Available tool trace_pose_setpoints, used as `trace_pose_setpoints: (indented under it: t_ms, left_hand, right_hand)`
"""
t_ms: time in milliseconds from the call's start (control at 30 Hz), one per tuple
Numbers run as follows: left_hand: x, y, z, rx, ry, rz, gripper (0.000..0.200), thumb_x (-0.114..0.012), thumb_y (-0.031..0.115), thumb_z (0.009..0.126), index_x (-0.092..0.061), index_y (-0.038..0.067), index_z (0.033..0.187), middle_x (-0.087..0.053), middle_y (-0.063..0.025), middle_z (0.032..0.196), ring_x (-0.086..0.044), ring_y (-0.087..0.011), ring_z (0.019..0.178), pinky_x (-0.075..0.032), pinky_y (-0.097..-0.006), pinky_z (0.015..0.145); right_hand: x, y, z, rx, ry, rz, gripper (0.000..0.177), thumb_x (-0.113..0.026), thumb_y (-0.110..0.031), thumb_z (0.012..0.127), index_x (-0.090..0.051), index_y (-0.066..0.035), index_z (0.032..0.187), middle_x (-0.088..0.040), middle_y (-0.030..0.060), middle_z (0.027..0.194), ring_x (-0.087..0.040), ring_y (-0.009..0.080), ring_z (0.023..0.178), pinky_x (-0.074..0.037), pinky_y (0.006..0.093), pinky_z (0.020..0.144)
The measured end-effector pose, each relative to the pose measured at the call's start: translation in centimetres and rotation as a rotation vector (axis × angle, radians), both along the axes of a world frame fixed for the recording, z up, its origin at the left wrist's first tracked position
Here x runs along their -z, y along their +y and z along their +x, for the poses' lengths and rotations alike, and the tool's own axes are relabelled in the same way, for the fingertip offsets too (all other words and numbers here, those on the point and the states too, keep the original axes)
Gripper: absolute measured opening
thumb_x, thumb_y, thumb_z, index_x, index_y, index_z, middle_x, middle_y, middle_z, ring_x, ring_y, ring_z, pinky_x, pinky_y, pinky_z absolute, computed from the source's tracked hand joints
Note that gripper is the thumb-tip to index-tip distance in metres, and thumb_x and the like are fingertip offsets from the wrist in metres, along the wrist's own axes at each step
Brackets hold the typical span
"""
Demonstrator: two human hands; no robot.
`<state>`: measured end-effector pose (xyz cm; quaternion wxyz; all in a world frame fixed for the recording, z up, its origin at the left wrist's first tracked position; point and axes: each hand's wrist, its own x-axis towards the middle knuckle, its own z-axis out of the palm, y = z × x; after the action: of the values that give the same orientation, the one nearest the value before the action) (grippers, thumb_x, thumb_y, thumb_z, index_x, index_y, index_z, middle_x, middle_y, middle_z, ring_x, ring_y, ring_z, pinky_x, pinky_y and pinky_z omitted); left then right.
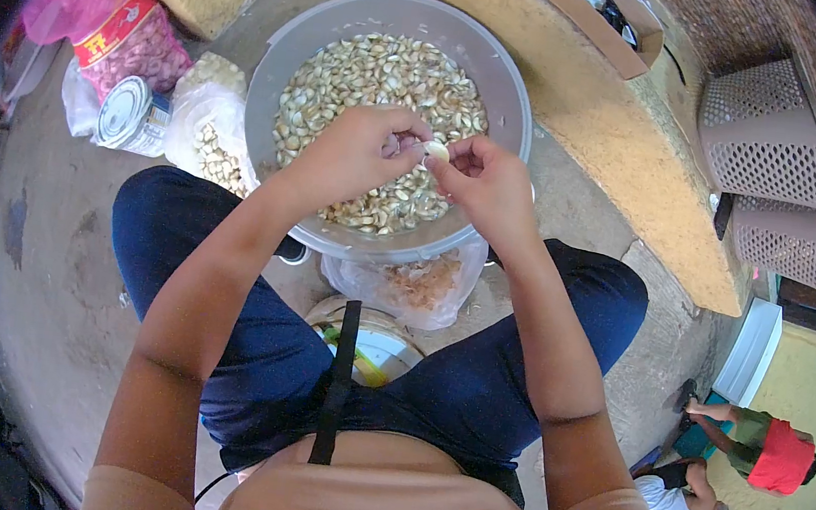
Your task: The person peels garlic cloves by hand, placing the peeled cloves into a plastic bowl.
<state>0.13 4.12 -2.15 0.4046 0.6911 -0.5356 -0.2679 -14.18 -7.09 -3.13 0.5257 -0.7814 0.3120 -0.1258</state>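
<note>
A pale garlic clove (437, 152) is pinched between the fingertips of both hands, above a large grey basin (496, 54). My left hand (370, 145) comes in from the left, its fingers closed at the clove. From the other side, my right hand (490, 179) closes thumb and forefinger on the same clove. Many unpeeled-looking garlic cloves (389, 72) fill the basin below, apparently in water. Between my knees, under the basin's near rim, lies a clear plastic bag (460, 286) with brownish skins in it.
Left of the basin are a white plastic bag (186, 129) of pale cloves, a tin can (132, 118) and a pink mesh sack (140, 48). A low yellow wall (593, 135) carries a cardboard box (601, 15). Perforated crates (774, 136) stand right; two people sit at lower right.
</note>
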Motion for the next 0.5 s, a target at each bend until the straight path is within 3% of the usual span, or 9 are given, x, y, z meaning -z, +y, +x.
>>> trace_pose_setpoints:
  t_ms: [233,333,433,500]
  left_hand:
    - [-0.4,0.3,-0.8,-0.027,-0.256,-0.160,0.014,-0.057,0.010,0.070,-0.056,0.005,0.083,-0.055,-0.0102,0.077,-0.057,-0.0250,0.072,-0.045,-0.0339,0.062]
    - [-0.8,0.4,-0.9,-0.021,-0.340,-0.120,0.011,-0.057,0.011,0.070,-0.055,0.005,0.079,-0.054,-0.0100,0.075,-0.056,-0.0258,0.068,-0.045,-0.0349,0.060]
    - [-1.1,0.3,-1.2,-0.079,-0.217,-0.087,0.011,-0.060,0.006,0.065,-0.055,0.001,0.074,-0.053,-0.0114,0.070,-0.055,-0.0245,0.064,-0.044,-0.0321,0.057]
    - [-1.0,0.2,-1.4,-0.142,-0.218,-0.068,0.011,-0.059,0.012,0.065,-0.054,0.003,0.071,-0.053,-0.0105,0.069,-0.055,-0.0262,0.062,-0.044,-0.0340,0.056]
  right_hand:
    - [-2.3,0.6,0.0,-0.037,0.120,-0.055,0.028,-0.067,-0.025,0.068,-0.059,0.002,0.072,-0.059,0.0129,0.062,-0.059,0.0187,0.056,-0.045,0.0290,0.052]
    - [-2.1,0.4,0.0,-0.051,0.117,-0.073,0.027,-0.067,-0.023,0.068,-0.060,0.002,0.074,-0.059,0.0137,0.063,-0.059,0.0190,0.057,-0.046,0.0290,0.053]
    - [-1.8,0.8,0.0,-0.023,0.011,-0.053,0.025,-0.066,-0.019,0.068,-0.060,0.003,0.078,-0.060,0.0139,0.065,-0.059,0.0195,0.059,-0.046,0.0287,0.056]
    - [-1.9,1.3,0.2,-0.016,-0.046,-0.078,0.024,-0.065,-0.017,0.069,-0.060,0.003,0.081,-0.060,0.0139,0.067,-0.060,0.0201,0.060,-0.047,0.0288,0.057]
